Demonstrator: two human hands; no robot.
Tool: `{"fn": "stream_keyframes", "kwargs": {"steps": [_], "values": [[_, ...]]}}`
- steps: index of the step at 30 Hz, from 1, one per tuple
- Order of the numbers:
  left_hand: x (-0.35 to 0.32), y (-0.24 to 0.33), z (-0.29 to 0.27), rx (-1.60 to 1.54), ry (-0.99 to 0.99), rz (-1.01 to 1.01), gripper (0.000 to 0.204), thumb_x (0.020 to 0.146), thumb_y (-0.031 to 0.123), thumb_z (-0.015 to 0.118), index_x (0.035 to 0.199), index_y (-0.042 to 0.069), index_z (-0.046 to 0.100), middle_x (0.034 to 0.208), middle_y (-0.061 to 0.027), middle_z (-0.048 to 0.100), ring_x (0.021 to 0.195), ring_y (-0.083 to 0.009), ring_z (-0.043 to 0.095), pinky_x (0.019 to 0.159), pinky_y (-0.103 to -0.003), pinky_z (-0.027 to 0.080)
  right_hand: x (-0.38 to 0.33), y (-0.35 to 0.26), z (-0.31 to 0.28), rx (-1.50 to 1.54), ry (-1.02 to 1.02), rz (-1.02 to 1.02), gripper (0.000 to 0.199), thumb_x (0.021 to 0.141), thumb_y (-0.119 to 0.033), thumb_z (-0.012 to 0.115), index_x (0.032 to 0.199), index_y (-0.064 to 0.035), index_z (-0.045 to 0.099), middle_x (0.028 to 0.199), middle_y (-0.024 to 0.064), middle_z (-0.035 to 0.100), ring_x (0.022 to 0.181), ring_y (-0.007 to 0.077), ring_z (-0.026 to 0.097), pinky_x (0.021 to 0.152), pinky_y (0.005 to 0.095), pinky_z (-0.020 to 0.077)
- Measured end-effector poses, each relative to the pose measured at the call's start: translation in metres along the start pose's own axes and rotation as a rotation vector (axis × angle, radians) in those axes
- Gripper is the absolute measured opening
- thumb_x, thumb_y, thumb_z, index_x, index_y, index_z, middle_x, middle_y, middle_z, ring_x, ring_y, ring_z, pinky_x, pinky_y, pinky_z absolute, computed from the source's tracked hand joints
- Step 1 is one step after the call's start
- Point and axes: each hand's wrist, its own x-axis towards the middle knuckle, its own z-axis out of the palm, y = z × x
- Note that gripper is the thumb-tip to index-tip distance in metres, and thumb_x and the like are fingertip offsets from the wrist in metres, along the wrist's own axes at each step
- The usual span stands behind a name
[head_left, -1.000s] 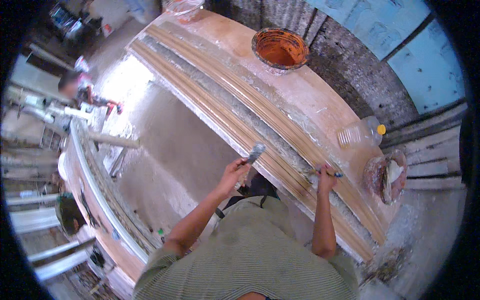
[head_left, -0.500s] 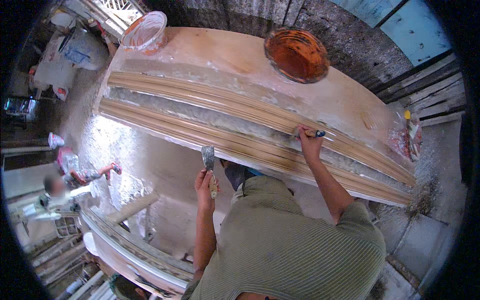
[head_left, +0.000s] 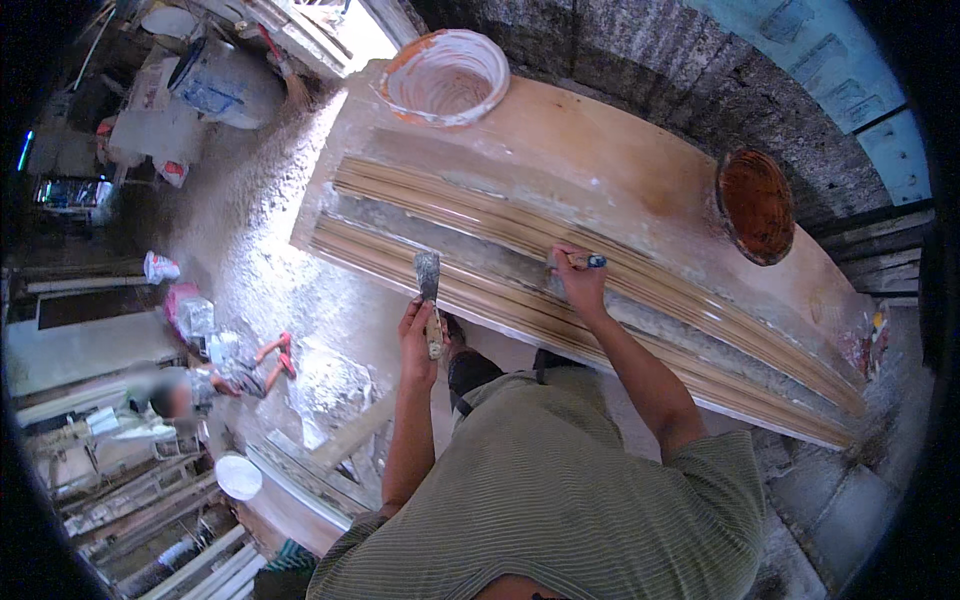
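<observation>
Right now the left hand (head_left: 418,335) is clenched around the handle of a putty knife (head_left: 429,290), its flat blade pointing up the frame and lying at the near edge of the front moulding strip (head_left: 700,375). The right hand (head_left: 578,282) is closed on a small blue-tipped tool (head_left: 588,261), pressed down between the front strip and the back moulding strip (head_left: 450,205); what kind of tool it is I cannot tell.

Both long ribbed strips lie side by side on a pale board (head_left: 600,150), running from the upper middle of the frame to the lower right. Judging by the look of them, their ribbed shape is already formed along the whole length. A rough grey band (head_left: 480,245) still lies between them, and pale crust clings to the board around their left ends, so scraping and cleaning seems only partly done.

A white bowl (head_left: 446,76) sits at the top of the frame, an orange bowl (head_left: 756,205) at the upper right. White dust covers the floor (head_left: 260,250) on the left.
</observation>
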Motion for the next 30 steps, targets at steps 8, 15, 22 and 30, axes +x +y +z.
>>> {"fn": "stream_keyframes", "kwargs": {"steps": [8, 15, 22, 30], "values": [[0.121, 0.107, -0.115, 0.067, -0.041, 0.012, 0.021, 0.093, 0.026, 0.059, 0.105, 0.01, 0.052, 0.068, -0.0022, 0.054, 0.058, -0.0118, 0.056, 0.048, -0.025, 0.046, 0.053, -0.023, 0.23, -0.015, -0.049, -0.036, 0.018, 0.092, -0.016, 0.066, 0.102, -0.0024, 0.07, 0.093, 0.0052, 0.071, 0.077, 0.0125, 0.066, 0.067, 0.0287, 0.0571], [0.163, 0.197, -0.202, 0.073, -0.053, -0.004, 0.018, 0.094, 0.023, 0.058, 0.105, 0.009, 0.054, 0.071, -0.0006, 0.053, 0.058, -0.0106, 0.056, 0.047, -0.025, 0.046, 0.075, -0.05, 0.416, -0.107, 0.09, -0.135, 0.021, 0.085, -0.024, 0.071, 0.093, -0.004, 0.07, 0.082, 0.0054, 0.071, 0.071, 0.0146, 0.066, 0.067, 0.0331, 0.0538], [0.189, 0.226, -0.246, 0.036, -0.016, -0.034, 0.017, 0.095, 0.025, 0.056, 0.103, 0.01, 0.053, 0.075, -0.0007, 0.054, 0.06, -0.0112, 0.056, 0.047, -0.025, 0.046, 0.102, -0.064, 0.544, -0.032, 0.049, -0.169, 0.013, 0.085, -0.019, 0.066, 0.088, -0.0061, 0.07, 0.079, 0.0162, 0.068, 0.076, 0.0315, 0.066, 0.072, 0.0405, 0.0508], [0.208, 0.21, -0.232, 0.118, -0.155, -0.111, 0.019, 0.094, 0.027, 0.057, 0.105, 0.011, 0.054, 0.072, -0.0007, 0.054, 0.061, -0.0111, 0.057, 0.048, -0.025, 0.046, 0.106, -0.085, 0.497, -0.322, 0.361, -0.418, 0.011, 0.083, -0.013, 0.069, 0.09, -0.0038, 0.067, 0.084, 0.016, 0.061, 0.08, 0.0347, 0.062, 0.072, 0.0404, 0.0496]]}}
